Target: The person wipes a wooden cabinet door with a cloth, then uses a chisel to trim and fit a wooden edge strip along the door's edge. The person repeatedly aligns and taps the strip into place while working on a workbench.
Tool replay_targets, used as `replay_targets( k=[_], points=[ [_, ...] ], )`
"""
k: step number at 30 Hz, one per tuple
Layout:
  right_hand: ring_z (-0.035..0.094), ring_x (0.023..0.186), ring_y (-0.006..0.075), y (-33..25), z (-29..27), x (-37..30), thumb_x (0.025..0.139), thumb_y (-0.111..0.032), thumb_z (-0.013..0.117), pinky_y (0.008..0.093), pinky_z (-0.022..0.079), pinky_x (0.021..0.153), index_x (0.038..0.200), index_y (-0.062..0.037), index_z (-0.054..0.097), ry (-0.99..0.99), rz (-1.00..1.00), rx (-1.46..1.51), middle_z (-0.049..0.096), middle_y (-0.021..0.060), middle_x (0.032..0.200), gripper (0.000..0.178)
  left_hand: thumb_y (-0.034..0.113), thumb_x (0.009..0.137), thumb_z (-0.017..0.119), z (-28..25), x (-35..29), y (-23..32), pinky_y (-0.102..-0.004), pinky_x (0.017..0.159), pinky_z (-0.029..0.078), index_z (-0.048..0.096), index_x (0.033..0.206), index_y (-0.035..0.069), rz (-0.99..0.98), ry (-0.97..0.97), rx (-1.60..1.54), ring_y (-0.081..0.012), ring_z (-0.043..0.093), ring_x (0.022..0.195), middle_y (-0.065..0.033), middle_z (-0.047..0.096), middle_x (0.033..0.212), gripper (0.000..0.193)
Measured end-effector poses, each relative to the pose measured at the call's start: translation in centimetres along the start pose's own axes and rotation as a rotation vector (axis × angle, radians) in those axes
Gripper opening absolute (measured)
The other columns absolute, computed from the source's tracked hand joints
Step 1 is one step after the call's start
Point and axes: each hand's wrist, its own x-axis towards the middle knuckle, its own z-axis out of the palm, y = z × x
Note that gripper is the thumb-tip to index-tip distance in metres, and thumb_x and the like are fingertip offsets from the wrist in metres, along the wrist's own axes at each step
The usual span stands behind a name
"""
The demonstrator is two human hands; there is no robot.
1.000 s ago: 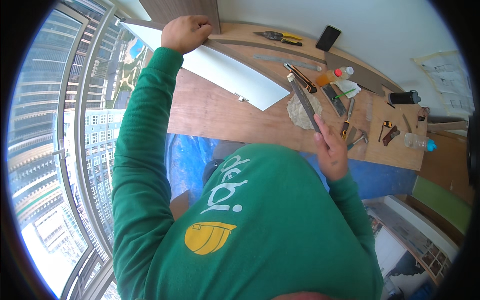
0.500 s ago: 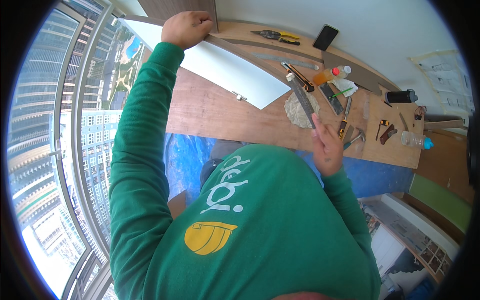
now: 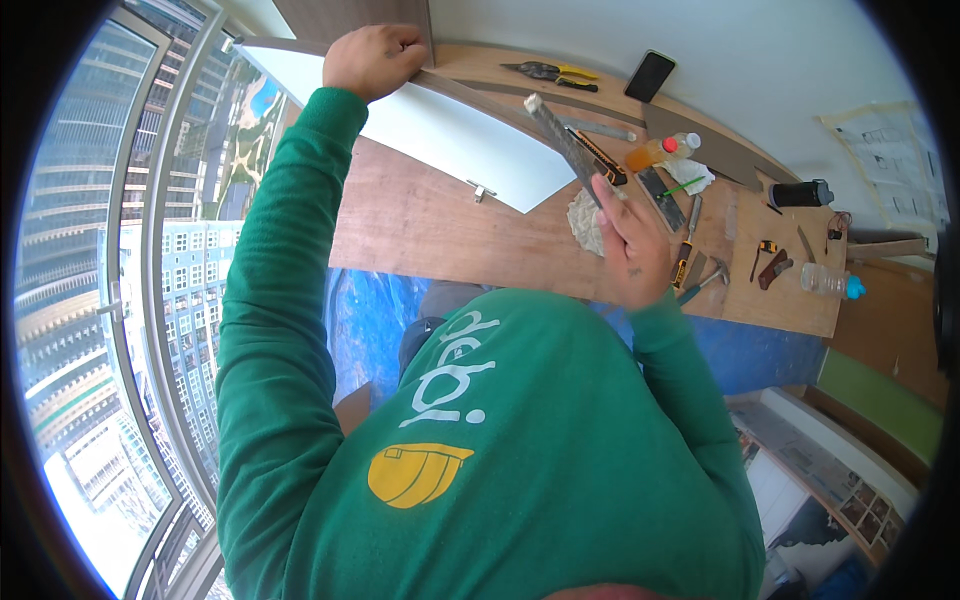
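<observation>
A white panel (image 3: 455, 145) with a brown edge and a small metal hinge (image 3: 482, 190) stands tilted on the workbench. My left hand (image 3: 372, 62) is closed over its upper edge, near the far wall. In my right hand (image 3: 636, 250) is a long, flat grey bar (image 3: 566, 142) with a whitish tip, its exact kind unclear. The bar points away from me, and its tip lies close to the panel's right part; I cannot tell if they touch. Below the bar, partly covered, sits a crumpled pale cloth-like lump (image 3: 585, 224). A black and orange utility knife (image 3: 604, 165) lies beside the bar.
Tin snips (image 3: 552, 73) and a phone (image 3: 650, 75) lie along the wall side. Bottles of orange (image 3: 652, 153) and clear liquid, a chisel (image 3: 687, 245) and a hammer (image 3: 712, 278) are right of centre. A tall window (image 3: 150, 250) borders the left.
My right hand has moved left and away from me, bringing the bar's tip up toward the panel's edge. My left hand and the panel have hardly shifted.
</observation>
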Motion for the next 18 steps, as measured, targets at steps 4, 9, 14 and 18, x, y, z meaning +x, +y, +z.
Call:
replay_targets(
  k=[4, 9, 14, 18],
  points=[
    [0.055, 0.074, 0.0188, 0.5, -0.6, 0.4, 0.099, 0.002, 0.067, 0.031, 0.049, 0.071, 0.148, -0.0138, 0.065, 0.091, 0.082, 0.114, 0.056, 0.0079, 0.084, 0.051, 0.036, 0.088, 0.058, 1.3, -0.5, 0.5, -0.0487, 0.08, 0.059, 0.081, 0.097, 0.016, 0.015, 0.004, 0.01, -0.0355, 0.073, 0.084, -0.013, 0.077, 0.088, 0.031],
    [0.056, 0.077, 0.0173, 2.8, -3.0, -2.6, 0.103, -0.002, 0.064, 0.0299, 0.049, 0.076, 0.148, -0.0096, 0.064, 0.068, 0.159, 0.098, 0.06, 0.0078, 0.086, 0.046, 0.033, 0.087, 0.061, 4.4, -0.9, 3.3, -0.0508, 0.072, 0.058, 0.076, 0.08, 0.013, 0.028, 0.059, 0.03, -0.0373, 0.07, 0.075, -0.014, 0.073, 0.077, 0.026],
    [0.061, 0.088, 0.0147, 3.3, -3.6, -4.6, 0.105, -0.003, 0.063, 0.0276, 0.05, 0.085, 0.149, -0.0071, 0.063, 0.11, 0.294, 0.108, 0.069, 0.008, 0.101, 0.044, 0.029, 0.087, 0.063, 4.7, -0.8, 3.1, -0.0494, 0.065, 0.056, 0.073, 0.078, 0.011, 0.053, 0.146, -0.009, -0.0383, 0.067, 0.067, -0.0133, 0.069, 0.07, 0.022],
    [0.064, 0.102, 0.0132, 4.7, -3.2, -6.5, 0.106, -0.005, 0.062, 0.0273, 0.05, 0.094, 0.151, -0.0054, 0.06, 0.114, 0.375, 0.143, 0.074, 0.009, 0.123, 0.045, 0.035, 0.093, 0.066, 4.7, -1.2, 2.0, -0.049, 0.065, 0.054, 0.072, 0.077, 0.01, 0.101, 0.134, -0.053, -0.0381, 0.067, 0.069, -0.0136, 0.068, 0.07, 0.031]
  ],
)
